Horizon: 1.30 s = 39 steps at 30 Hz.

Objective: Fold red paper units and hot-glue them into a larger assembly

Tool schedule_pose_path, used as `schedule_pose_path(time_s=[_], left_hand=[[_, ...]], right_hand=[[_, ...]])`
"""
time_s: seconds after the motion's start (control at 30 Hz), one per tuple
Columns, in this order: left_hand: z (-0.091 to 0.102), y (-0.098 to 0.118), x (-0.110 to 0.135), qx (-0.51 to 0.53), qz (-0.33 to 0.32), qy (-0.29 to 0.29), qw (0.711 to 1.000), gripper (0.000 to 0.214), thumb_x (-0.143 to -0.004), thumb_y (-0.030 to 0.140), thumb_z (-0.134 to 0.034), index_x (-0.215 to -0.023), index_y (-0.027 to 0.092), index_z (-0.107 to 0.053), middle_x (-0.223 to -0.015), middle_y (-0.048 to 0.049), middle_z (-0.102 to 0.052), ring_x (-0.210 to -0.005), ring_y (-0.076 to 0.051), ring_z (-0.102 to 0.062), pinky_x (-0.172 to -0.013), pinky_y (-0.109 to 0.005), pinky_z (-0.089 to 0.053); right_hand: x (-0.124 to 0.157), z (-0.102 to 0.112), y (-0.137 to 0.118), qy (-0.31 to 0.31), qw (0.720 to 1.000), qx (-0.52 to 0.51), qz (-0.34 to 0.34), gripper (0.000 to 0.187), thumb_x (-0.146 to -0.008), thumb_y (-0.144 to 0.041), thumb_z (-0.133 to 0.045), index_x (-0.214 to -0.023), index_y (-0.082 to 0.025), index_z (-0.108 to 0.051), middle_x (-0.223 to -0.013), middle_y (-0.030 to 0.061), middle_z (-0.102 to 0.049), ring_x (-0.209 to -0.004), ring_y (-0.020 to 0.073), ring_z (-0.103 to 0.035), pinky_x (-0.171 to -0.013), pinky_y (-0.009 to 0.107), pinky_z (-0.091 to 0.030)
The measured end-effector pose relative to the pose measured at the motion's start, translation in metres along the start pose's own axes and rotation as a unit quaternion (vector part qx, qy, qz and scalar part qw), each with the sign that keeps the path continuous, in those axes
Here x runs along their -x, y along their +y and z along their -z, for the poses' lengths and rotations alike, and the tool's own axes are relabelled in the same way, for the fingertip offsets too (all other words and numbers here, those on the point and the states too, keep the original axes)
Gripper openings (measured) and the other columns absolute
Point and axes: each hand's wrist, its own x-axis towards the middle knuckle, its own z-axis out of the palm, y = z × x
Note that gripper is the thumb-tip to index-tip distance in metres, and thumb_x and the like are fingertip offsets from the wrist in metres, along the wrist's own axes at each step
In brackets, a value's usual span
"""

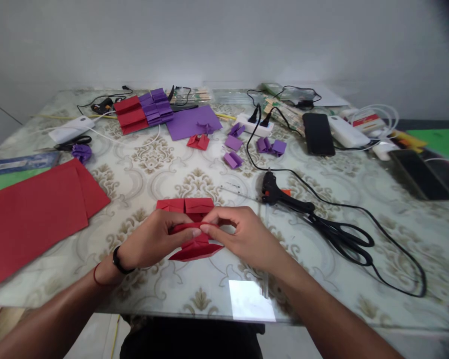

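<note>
A folded red paper piece [195, 248] lies near the table's front edge, pleated into several sections. My left hand [153, 244] pinches its middle fold from the left, fingers closed on the paper. From the right, my right hand [239, 234] pinches the same fold, thumb and fingertips pressed together on it. The far part of the red piece [185, 205] rests flat on the table just beyond my fingers.
Red paper sheets [33, 209] lie at the left. A black glue gun [280, 193] with cord and black scissors [344, 239] lie at the right. Folded purple pieces [234, 159], stacked red and purple folds [142, 112], a purple sheet [192, 122], phones [317, 133] and a power strip [254, 124] fill the far side.
</note>
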Motion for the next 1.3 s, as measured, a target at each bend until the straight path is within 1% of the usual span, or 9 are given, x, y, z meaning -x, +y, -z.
schedule_pose_path(time_s=[0.17, 0.4, 0.57, 0.7, 0.87, 1.0, 1.1, 1.17, 1.3], left_hand=[[0.001, 0.002, 0.001, -0.008, -0.012, 0.003, 1.0, 0.031, -0.098, 0.038, -0.062, -0.078, 0.017, -0.073, -0.059, 0.0058, -0.044, -0.055, -0.009, -0.032, -0.05, -0.022, -0.024], [0.003, 0.006, 0.0, 0.008, -0.062, -0.017, 0.998, 0.048, -0.106, 0.042, -0.049, -0.064, 0.019, -0.048, -0.06, 0.0046, -0.036, -0.058, -0.011, -0.032, -0.052, -0.025, -0.027], [0.003, 0.004, -0.001, -0.013, -0.044, 0.107, 0.993, 0.049, -0.105, 0.045, -0.052, -0.064, 0.018, -0.052, -0.06, 0.0042, -0.04, -0.058, -0.011, -0.034, -0.054, -0.025, -0.029], [0.0, 0.002, 0.0, 0.062, -0.006, 0.193, 0.979, 0.041, -0.101, 0.052, -0.059, -0.09, 0.016, -0.074, -0.069, 0.0012, -0.06, -0.062, -0.012, -0.047, -0.055, -0.023, -0.037], [-0.001, 0.0, 0.0, 0.158, 0.022, 0.118, 0.98, 0.035, -0.088, 0.05, -0.077, -0.089, 0.016, -0.072, -0.064, 0.0033, -0.059, -0.054, -0.009, -0.045, -0.05, -0.02, -0.034], [0.0, -0.005, -0.001, 0.146, 0.038, 0.036, 0.988, 0.037, -0.084, 0.045, -0.081, -0.068, 0.015, -0.065, -0.058, 0.0041, -0.053, -0.053, -0.008, -0.041, -0.047, -0.02, -0.027], [-0.001, -0.006, -0.002, 0.157, 0.025, 0.034, 0.987, 0.034, -0.087, 0.042, -0.078, -0.07, 0.014, -0.069, -0.062, 0.0026, -0.055, -0.056, -0.009, -0.044, -0.051, -0.021, -0.032], [-0.003, -0.005, -0.003, 0.167, 0.014, 0.04, 0.985, 0.033, -0.09, 0.043, -0.075, -0.076, 0.014, -0.073, -0.067, 0.0003, -0.061, -0.061, -0.011, -0.049, -0.056, -0.022, -0.038], [-0.005, -0.002, -0.002, 0.155, 0.017, 0.052, 0.986, 0.035, -0.09, 0.047, -0.075, -0.083, 0.013, -0.074, -0.072, -0.0012, -0.063, -0.064, -0.012, -0.051, -0.057, -0.023, -0.04]], right_hand=[[-0.001, -0.001, -0.001, 0.011, 1.0, -0.014, 0.014, 0.016, -0.097, -0.029, -0.068, -0.085, -0.021, -0.076, -0.079, -0.0002, -0.075, -0.072, 0.0153, -0.064, -0.068, 0.028, -0.049], [0.0, -0.001, -0.001, 0.033, 0.999, -0.019, -0.002, 0.02, -0.097, -0.033, -0.069, -0.082, -0.022, -0.076, -0.072, 0.0, -0.072, -0.067, 0.0163, -0.062, -0.065, 0.03, -0.047], [-0.002, 0.003, 0.002, 0.014, 0.994, -0.105, -0.019, 0.029, -0.101, -0.047, -0.065, -0.115, -0.023, -0.074, -0.089, 0.0018, -0.074, -0.081, 0.0181, -0.067, -0.074, 0.03, -0.053], [-0.003, 0.003, 0.004, -0.025, 0.983, -0.176, -0.043, 0.042, -0.085, -0.042, -0.086, -0.118, -0.023, -0.071, -0.097, 0.0021, -0.075, -0.09, 0.0207, -0.071, -0.082, 0.033, -0.058], [-0.003, -0.003, 0.007, 0.033, 0.989, -0.124, -0.077, 0.025, -0.085, -0.043, -0.083, -0.091, -0.02, -0.073, -0.08, 0.0009, -0.072, -0.07, 0.0168, -0.066, -0.064, 0.029, -0.052], [-0.002, -0.004, 0.005, 0.049, 0.987, -0.136, -0.066, 0.026, -0.082, -0.038, -0.085, -0.098, -0.021, -0.075, -0.082, 0.0005, -0.074, -0.073, 0.0172, -0.067, -0.066, 0.029, -0.054], [-0.002, -0.005, 0.003, 0.053, 0.988, -0.132, -0.057, 0.028, -0.082, -0.04, -0.085, -0.101, -0.022, -0.075, -0.083, 0.0004, -0.074, -0.074, 0.0173, -0.066, -0.068, 0.03, -0.054], [-0.002, -0.005, 0.003, 0.048, 0.99, -0.119, -0.049, 0.025, -0.088, -0.046, -0.08, -0.088, -0.021, -0.073, -0.077, 0.0003, -0.071, -0.07, 0.0163, -0.062, -0.064, 0.029, -0.051], [-0.002, -0.004, 0.005, 0.041, 0.996, -0.073, -0.043, 0.041, -0.089, -0.049, -0.077, -0.065, -0.021, -0.059, -0.063, -0.003, -0.056, -0.06, 0.0128, -0.047, -0.057, 0.028, -0.038]])
